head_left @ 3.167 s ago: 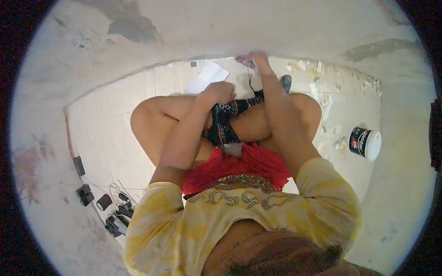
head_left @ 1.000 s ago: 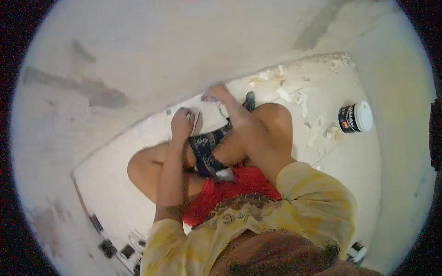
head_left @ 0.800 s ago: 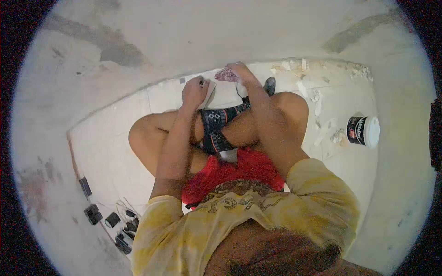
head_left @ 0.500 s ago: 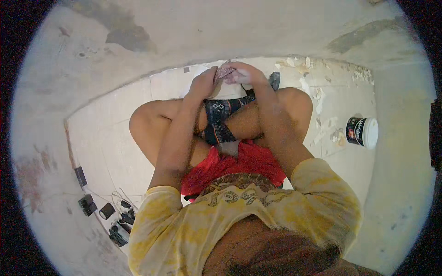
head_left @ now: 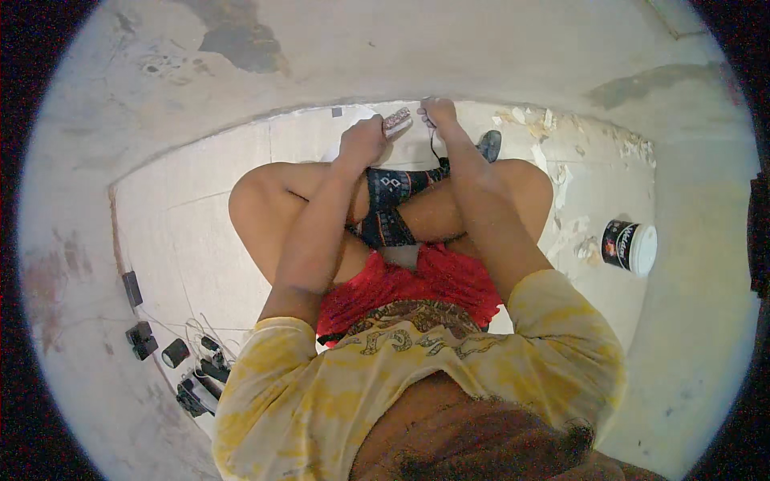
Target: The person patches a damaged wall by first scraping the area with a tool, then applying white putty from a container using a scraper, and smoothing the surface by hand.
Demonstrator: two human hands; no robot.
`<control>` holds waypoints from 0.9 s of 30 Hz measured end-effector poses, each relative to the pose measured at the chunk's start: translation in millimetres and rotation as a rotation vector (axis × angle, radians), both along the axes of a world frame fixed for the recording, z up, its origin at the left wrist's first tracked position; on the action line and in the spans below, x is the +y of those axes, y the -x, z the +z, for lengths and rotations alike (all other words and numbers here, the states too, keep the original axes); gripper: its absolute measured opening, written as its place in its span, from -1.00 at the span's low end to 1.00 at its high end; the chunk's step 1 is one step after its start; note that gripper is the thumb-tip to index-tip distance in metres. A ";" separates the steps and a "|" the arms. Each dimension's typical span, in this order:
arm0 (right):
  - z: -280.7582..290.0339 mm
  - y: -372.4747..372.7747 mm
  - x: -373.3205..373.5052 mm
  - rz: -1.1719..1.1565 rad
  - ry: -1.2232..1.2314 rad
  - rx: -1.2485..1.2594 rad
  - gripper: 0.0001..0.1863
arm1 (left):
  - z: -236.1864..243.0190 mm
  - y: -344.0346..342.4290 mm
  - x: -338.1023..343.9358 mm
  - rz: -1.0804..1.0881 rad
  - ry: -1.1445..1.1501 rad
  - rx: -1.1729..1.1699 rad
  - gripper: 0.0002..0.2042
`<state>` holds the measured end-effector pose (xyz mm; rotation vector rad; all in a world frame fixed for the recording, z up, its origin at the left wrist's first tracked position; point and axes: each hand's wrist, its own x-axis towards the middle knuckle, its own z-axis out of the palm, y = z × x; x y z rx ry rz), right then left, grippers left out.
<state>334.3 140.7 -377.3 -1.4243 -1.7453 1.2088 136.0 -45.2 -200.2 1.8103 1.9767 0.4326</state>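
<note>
My left hand (head_left: 363, 143) is closed around one end of a small speckled brown block with a pale edge (head_left: 397, 122). I cannot tell its exact kind. The block's free end points toward my right hand (head_left: 439, 115), which is apart from it, close to the foot of the wall. Its fingers are curled in; whatever they may hold is too small to make out. A thin dark cord (head_left: 434, 147) hangs below those fingers, and I cannot tell whether they touch it. Both forearms reach out over my crossed legs (head_left: 277, 212).
Pale flakes and scraps (head_left: 539, 120) litter the tiled floor (head_left: 196, 232) at the far right. A black-and-white tub (head_left: 630, 247) lies by the right wall (head_left: 702, 208). Cables and several dark devices (head_left: 199, 393) are at the left. The patchy far wall (head_left: 449, 56) bounds the reach.
My right hand has come off the speckled block and moved away to the right, fingers curled. My left hand keeps the block, which now shows more fully. The view has shifted slightly.
</note>
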 end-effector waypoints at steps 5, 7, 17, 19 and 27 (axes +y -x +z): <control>16.6 67.0 -34.4 -0.219 0.279 0.203 -0.81 | -14.0 32.9 -16.3 0.087 0.147 0.090 -0.77; 46.4 76.0 -51.6 -0.216 0.311 0.256 -0.81 | -19.6 38.8 -21.1 0.101 0.143 0.074 -0.78; 52.9 57.2 -46.3 -0.250 0.304 0.320 -0.83 | -3.0 25.0 -14.7 0.060 0.120 0.022 -0.80; 47.8 56.5 -43.9 -0.207 0.301 0.274 -0.82 | -4.3 26.4 -16.5 0.064 0.105 0.033 -0.80; 61.5 58.9 -57.1 -0.210 0.415 0.344 -0.81 | -15.6 31.3 -20.4 0.086 0.115 0.041 -0.80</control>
